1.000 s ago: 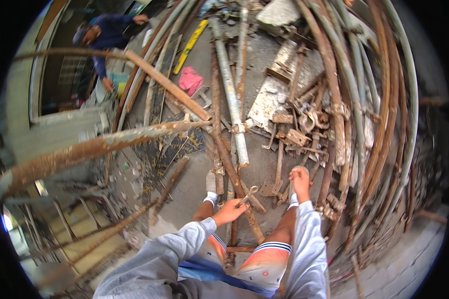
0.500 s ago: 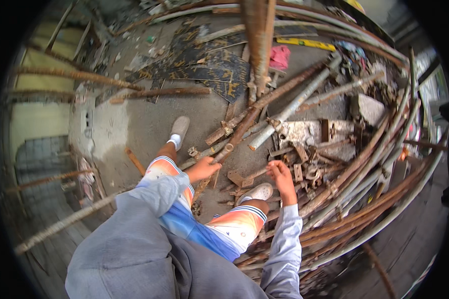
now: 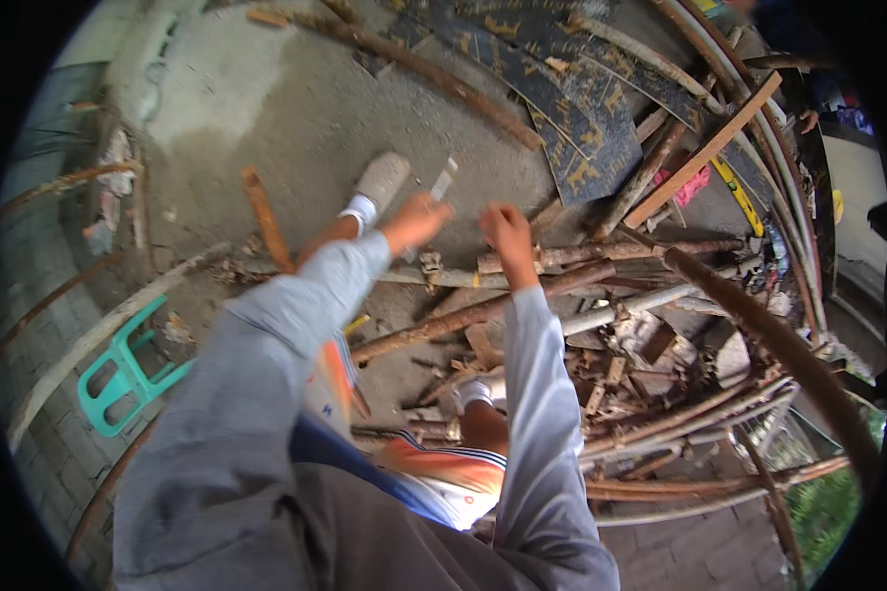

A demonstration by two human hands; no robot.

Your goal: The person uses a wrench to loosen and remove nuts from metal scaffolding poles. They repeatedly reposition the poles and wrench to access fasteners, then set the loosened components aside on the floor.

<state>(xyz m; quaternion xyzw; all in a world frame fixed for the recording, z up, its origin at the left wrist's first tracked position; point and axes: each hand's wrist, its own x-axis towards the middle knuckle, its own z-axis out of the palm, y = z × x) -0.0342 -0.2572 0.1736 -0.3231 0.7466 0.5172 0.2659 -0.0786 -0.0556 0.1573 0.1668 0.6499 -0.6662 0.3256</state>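
Observation:
My left hand is closed, and a flat, pale, blade-like piece sticks out beyond its fingers; its exact kind does not show. Just to the right, my right hand is curled with the fingers tucked in, slightly blurred, and whatever it may hold is hidden. The two hands are close together but apart, above the concrete floor. Under them, nearest to the right hand, lies a rusty brown pole. A metal clamp sits on a pipe below the left hand.
Long poles cross the floor. Rusty clamps and scrap are heaped at right. Black patterned boards lie at the far right, near a yellow spirit level and pink cloth. A green plastic stool is at left.
The view has turned left, bringing the green stool in. My left hand has left the pole end and now shows the pale flat piece. My right hand has come beside it and curled.

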